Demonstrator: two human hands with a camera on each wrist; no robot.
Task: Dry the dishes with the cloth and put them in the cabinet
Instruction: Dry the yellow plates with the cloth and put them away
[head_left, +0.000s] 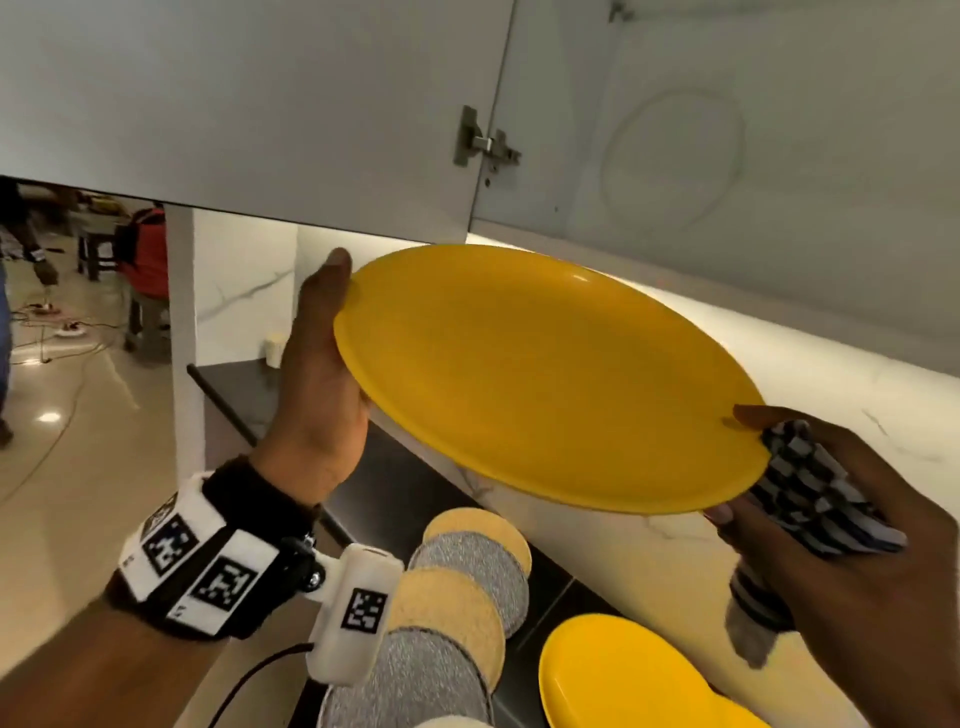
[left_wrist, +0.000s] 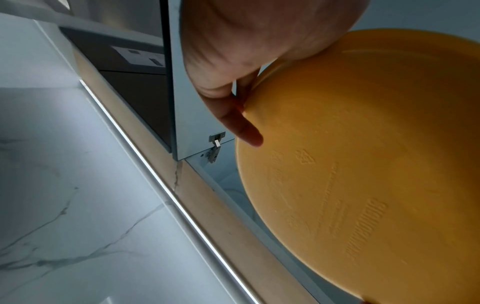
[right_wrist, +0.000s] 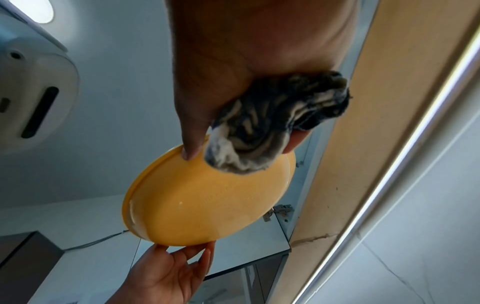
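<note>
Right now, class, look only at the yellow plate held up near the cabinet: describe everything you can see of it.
The yellow plate is round, shallow and plain, seemingly plastic, with raised lettering moulded into its underside. It is held tilted in the air just below the open cabinet. The left hand holds its left rim, thumb above and fingers beneath. The right hand pinches the opposite rim, thumb on top, with a bunched checked cloth pressed against the plate's edge and underside. No drops are discernible on it.

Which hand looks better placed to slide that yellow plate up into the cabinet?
Probably the left hand: it grips the yellow plate alone, nearest the open cabinet door. The right hand also holds the bunched checked cloth.
</note>
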